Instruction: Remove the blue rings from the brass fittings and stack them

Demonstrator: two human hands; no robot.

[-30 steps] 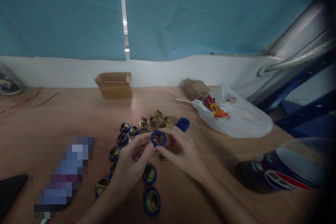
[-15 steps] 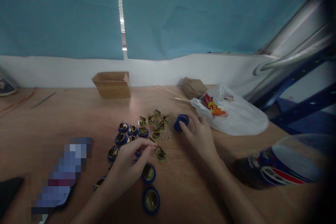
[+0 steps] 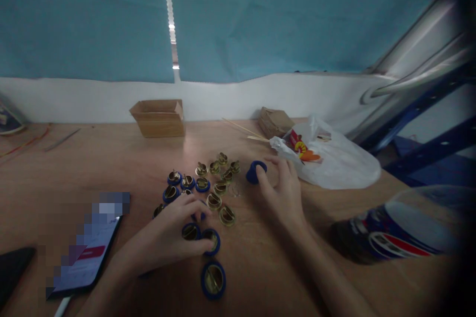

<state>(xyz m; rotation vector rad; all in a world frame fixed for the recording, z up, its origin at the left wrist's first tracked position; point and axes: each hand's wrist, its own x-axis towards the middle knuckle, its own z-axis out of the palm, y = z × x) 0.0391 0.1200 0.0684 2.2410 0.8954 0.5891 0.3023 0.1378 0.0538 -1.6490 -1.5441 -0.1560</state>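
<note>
Found phone (image 3: 98, 250) lying left of left hand (image 3: 171, 230), with thumb and fingers parted wide, thumb tip over one blue-rimmed disc (image 3: 213, 236), with others under and beyond the fingers. Saw brass discs (image 3: 227, 215) lying between and beyond both hands. Recorded right hand (image 3: 284, 193) with thumb over blue rings (image 3: 252, 172) and forefinger parted from thumb, too unclear to say whether gripping; bag (image 3: 338, 163) just beyond the fingers, bottle (image 3: 383, 237) well to their right.

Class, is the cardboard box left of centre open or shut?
Open: the cardboard box shows part of its inside through the uncovered top.
</note>
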